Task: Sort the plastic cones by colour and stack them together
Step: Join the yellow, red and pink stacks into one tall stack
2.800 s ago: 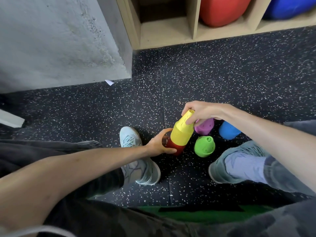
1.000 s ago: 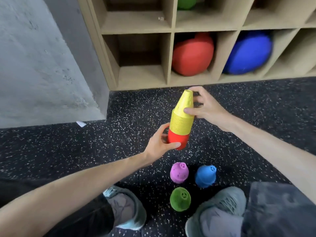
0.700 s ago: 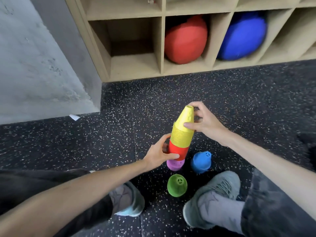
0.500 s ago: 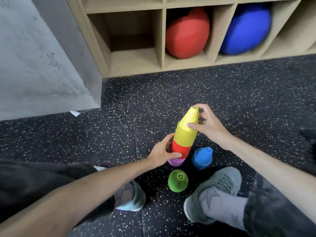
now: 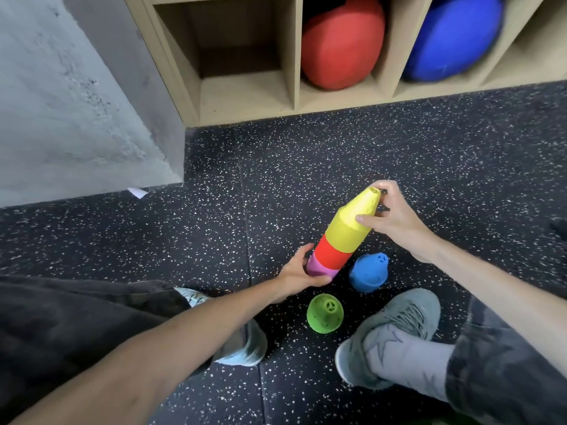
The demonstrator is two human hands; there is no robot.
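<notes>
A tall cone stack leans to the right between my hands: yellow cones (image 5: 352, 225) on top, red cones (image 5: 331, 254) under them, purple cones (image 5: 319, 268) at the bottom. My left hand (image 5: 299, 276) grips the purple base. My right hand (image 5: 389, 216) pinches the yellow tip with thumb and fingers. A blue cone pile (image 5: 369, 273) stands on the floor just right of the stack. A green cone pile (image 5: 325, 312) stands below it, nearer to me.
Speckled black rubber floor (image 5: 306, 179) all round. A wooden cubby shelf (image 5: 294, 96) at the back holds a red ball (image 5: 340, 41) and a blue ball (image 5: 451, 38). A grey concrete wall (image 5: 67, 111) stands left. My shoes (image 5: 395, 329) flank the cones.
The yellow and red stack came down over the purple pile, which now forms its base. The stack tilts more to the right, and my left hand shifted down to the purple part.
</notes>
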